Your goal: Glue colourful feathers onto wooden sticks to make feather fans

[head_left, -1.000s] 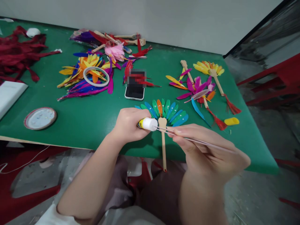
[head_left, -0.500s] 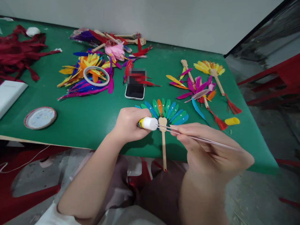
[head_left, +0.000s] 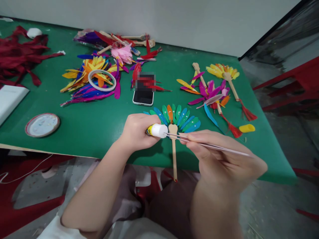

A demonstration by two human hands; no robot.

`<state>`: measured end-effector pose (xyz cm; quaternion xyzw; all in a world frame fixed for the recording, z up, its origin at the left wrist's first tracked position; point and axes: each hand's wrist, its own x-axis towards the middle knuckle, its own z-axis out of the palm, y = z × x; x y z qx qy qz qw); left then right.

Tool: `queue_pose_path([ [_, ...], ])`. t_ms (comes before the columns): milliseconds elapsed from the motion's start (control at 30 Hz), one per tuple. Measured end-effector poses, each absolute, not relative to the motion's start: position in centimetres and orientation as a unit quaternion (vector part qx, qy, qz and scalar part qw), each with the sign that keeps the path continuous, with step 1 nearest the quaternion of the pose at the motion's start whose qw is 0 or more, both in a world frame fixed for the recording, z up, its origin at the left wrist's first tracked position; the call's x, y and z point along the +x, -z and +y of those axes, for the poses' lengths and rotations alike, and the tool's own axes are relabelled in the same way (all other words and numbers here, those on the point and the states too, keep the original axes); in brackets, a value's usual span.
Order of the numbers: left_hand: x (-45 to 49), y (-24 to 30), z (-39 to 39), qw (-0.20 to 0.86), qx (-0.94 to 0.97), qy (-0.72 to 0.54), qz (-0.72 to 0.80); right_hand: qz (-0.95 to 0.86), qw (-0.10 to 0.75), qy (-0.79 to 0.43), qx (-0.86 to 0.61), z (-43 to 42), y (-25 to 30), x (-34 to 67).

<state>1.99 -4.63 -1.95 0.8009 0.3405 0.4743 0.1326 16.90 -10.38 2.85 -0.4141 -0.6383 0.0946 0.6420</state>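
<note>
My left hand [head_left: 138, 132] is closed around a glue stick [head_left: 157, 130], its white end pointing right. Between thumb and fingers my right hand [head_left: 219, 152] pinches a pair of metal tweezers [head_left: 209, 145]. The tweezers' tips are at the white end of the glue stick; any small piece at the tips is too small to make out. Just behind and below the tools lies a feather fan [head_left: 173, 132] with a wooden handle toward me. Its blue, green and one orange feathers spread away from me, with small pale dots on several. My left hand hides some of them.
A phone [head_left: 143, 96] lies beyond the fan. Loose feathers [head_left: 92, 79] and a tape roll [head_left: 90, 79] are back left, a round lid [head_left: 42, 125] left. More feathers [head_left: 210, 91], a yellow fan [head_left: 231, 83] and a yellow cap [head_left: 247, 128] sit right.
My right hand and the tweezers have shifted slightly left, bringing the tips a little further onto the glue stick's white end. The left hand and the fan look unmoved.
</note>
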Motion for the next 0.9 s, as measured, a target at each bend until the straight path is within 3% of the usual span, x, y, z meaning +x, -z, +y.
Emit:
queue_pose_path([
  [900, 2.05, 2.12, -4.52, 0.135, 0.797, -0.481, 0.339, -0.64, 0.652, -0.135, -0.383, -10.5, -2.84, 16.93],
])
